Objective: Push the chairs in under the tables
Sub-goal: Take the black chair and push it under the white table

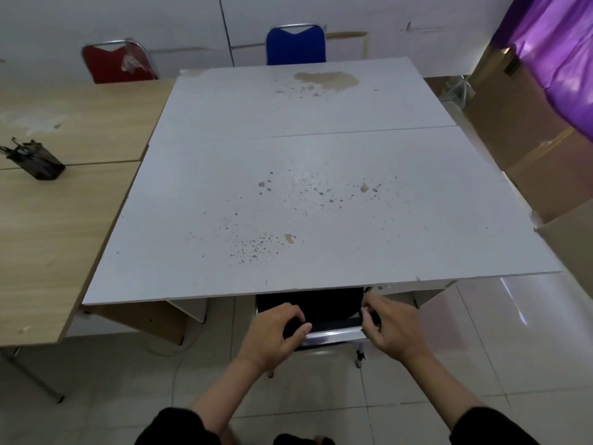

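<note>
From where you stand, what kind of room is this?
Probably a classroom or meeting room: a stained white table beside a wooden table, metal-framed chairs in red and blue, and a tiled floor.

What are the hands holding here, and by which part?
Both the left hand and right hand grip the black chair by the top of its backrest.

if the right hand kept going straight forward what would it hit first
Most likely the near edge of the white table: the right hand grips the black chair just short of it. Depth is unclear.
</note>
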`<state>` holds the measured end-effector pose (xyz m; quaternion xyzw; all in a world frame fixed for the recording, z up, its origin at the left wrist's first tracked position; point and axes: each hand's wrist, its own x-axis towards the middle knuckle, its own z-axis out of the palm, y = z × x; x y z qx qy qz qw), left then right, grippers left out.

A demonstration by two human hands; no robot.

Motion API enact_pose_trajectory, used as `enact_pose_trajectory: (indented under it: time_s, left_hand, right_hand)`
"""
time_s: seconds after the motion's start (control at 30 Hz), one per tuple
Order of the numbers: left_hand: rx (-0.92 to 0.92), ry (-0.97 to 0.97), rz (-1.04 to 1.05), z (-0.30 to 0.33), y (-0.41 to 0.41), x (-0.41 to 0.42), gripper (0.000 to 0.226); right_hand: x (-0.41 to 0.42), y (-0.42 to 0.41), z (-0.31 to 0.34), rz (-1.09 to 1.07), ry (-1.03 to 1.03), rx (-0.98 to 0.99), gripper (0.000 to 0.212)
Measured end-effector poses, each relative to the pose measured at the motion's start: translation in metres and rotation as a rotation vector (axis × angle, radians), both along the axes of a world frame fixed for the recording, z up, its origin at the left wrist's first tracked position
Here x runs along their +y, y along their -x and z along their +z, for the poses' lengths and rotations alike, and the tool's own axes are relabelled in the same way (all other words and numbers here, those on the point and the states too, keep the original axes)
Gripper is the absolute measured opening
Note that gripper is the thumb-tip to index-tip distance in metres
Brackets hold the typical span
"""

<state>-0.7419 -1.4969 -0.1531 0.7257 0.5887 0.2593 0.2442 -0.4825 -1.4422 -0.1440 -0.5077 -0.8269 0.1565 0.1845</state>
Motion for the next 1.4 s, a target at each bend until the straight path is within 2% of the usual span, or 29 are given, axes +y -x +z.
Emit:
enact_pose_trajectory:
  time_s: [0.13, 0.3, 0.43, 0.57, 0.67, 0.73, 0.83, 1.0, 1.13, 1.27, 1.4]
  left_hand:
    - [0.085, 0.072, 0.008, 0.001, 0.022, 0.016, 0.031]
    - [0.109, 0.353, -0.017, 0.002, 0.019, 0.008, 0.068]
    - [0.065, 0.410, 0.005, 0.004, 0.005, -0.029, 0.084]
    - [0.017, 0.327, 0.135, 0.004, -0.007, -0.056, 0.079]
    - [-0.039, 0.130, 0.336, 0.004, -0.006, -0.056, 0.061]
    - [-0.023, -0.033, 0.305, 0.001, 0.000, -0.051, 0.044]
    - [0.054, -0.134, 0.206, -0.003, 0.022, -0.038, 0.039]
    - [0.238, -0.149, 0.161, 0.003, 0.096, -0.009, 0.042]
    - [0.366, -0.090, 0.202, 0.002, 0.164, -0.003, 0.047]
    - [0.341, -0.081, 0.205, -0.003, 0.189, 0.003, 0.047]
    - [0.250, -0.105, 0.303, -0.008, 0.178, -0.002, 0.046]
  right_hand:
    - [0.003, 0.021, -0.002, -0.012, 0.017, -0.002, 0.019]
    - [-0.006, 0.020, -0.004, -0.020, 0.077, -0.027, 0.017]
    - [-0.008, 0.010, -0.003, 0.073, 0.081, -0.062, 0.016]
    - [0.001, 0.015, -0.004, 0.182, 0.100, -0.099, 0.016]
    - [0.011, 0.024, -0.004, 0.187, 0.104, -0.105, 0.021]
    - [0.018, 0.030, -0.005, 0.173, 0.106, -0.106, 0.022]
    - [0.022, 0.049, -0.007, 0.127, 0.110, -0.102, 0.023]
    - [0.017, 0.112, -0.007, 0.032, 0.150, -0.077, 0.028]
    - [0.004, 0.168, -0.007, 0.092, 0.176, -0.038, 0.030]
    - [0.004, 0.188, -0.013, 0.115, 0.137, -0.014, 0.033]
    - [0.007, 0.180, -0.018, 0.182, 0.124, -0.019, 0.036]
